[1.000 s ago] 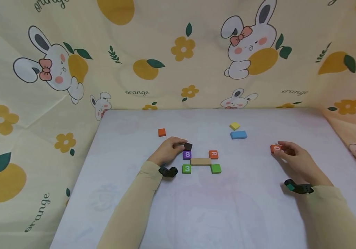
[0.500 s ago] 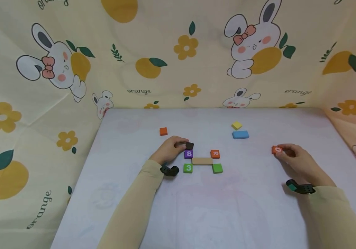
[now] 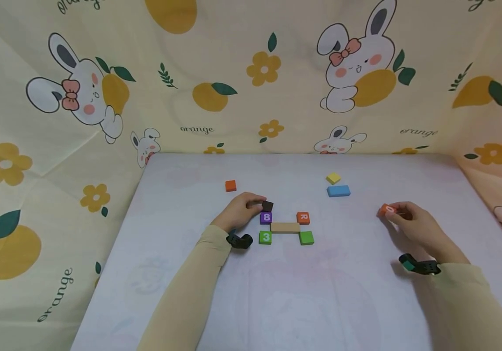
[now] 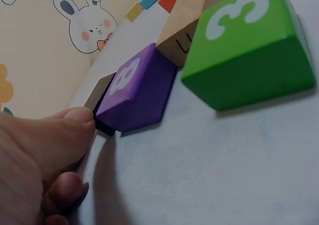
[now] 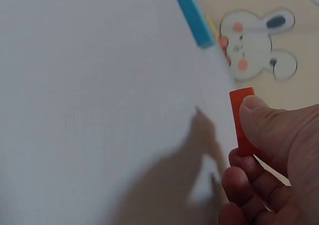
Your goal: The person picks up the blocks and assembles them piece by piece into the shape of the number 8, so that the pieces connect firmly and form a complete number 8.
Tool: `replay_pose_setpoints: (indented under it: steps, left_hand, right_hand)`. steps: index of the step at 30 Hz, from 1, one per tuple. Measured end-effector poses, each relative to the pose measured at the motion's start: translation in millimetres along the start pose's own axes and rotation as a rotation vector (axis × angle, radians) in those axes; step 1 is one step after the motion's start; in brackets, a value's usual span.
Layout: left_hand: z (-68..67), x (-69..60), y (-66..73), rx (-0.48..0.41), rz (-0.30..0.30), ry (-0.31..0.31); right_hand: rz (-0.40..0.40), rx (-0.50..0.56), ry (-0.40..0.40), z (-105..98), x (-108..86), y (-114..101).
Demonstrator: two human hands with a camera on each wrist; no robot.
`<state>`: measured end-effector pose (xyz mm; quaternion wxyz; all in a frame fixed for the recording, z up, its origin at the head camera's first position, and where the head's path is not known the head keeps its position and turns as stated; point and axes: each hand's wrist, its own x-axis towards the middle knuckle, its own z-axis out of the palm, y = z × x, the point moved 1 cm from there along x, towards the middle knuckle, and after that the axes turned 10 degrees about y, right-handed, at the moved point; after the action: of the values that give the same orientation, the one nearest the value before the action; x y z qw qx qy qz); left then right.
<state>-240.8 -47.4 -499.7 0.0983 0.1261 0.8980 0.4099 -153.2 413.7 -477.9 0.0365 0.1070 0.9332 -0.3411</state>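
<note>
Evidently, the left hand (image 3: pixel 240 212) pinches the black block (image 3: pixel 268 206) just beside the purple block (image 3: pixel 266 218); the right hand (image 3: pixel 424 229) grips an orange block (image 3: pixel 386 209) above the table (image 3: pixel 294 297). Likely light, rigid; grip opposite sides.

Can't tell if it's someone's home or a studio, but it's basically a little curtained-off nook. Cream fabric (image 3: pixel 294 97) printed with cartoon bunnies (image 3: pixel 358 68), flowers (image 3: pixel 264 68) and the word "orange" goes up right behind the far edge of a whitish tabletop (image 3: pixel 343 292) and wraps past both far corners. Some numbered toy blocks (image 3: pixel 266 218) are out on it.
</note>
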Motion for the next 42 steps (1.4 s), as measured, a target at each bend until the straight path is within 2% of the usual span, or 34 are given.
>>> replay_pose_setpoints:
  steps: [3, 8, 13, 17, 23, 28, 33, 42]
  left_hand:
    - [-0.5, -0.3, 0.1, -0.003, -0.009, 0.0]
    - [-0.2, -0.4, -0.2, -0.008, -0.018, -0.004]
    - [0.1, -0.7, 0.6, -0.018, -0.03, -0.003]
    - [-0.6, -1.0, 1.5, -0.024, -0.05, -0.007]
    - [-0.1, 0.1, 1.3, -0.04, -0.049, -0.011]
    - [0.0, 0.9, -0.5, -0.038, -0.062, -0.01]
    - [-0.1, 0.8, 0.9, -0.036, -0.065, -0.009]
    - [-1.8, -0.3, 3.4, -0.029, -0.058, -0.009]
  right_hand:
    - [-0.01, 0.031, -0.011, 3, -2.0, -18]
    - [-0.079, 0.073, -0.012, 16, -3.9, -56]
    - [-0.126, 0.11, -0.04, 39, -0.3, -90]
    - [-0.153, 0.16, -0.074, 63, 7.7, -106]
    - [-0.151, 0.224, -0.107, 95, 16.4, -124]
    - [-0.131, 0.241, -0.113, 113, 24.9, -139]
    - [-0.114, 0.196, -0.125, 123, 33.0, -142]
    - [-0.153, 0.127, -0.147, 130, 39.8, -137]
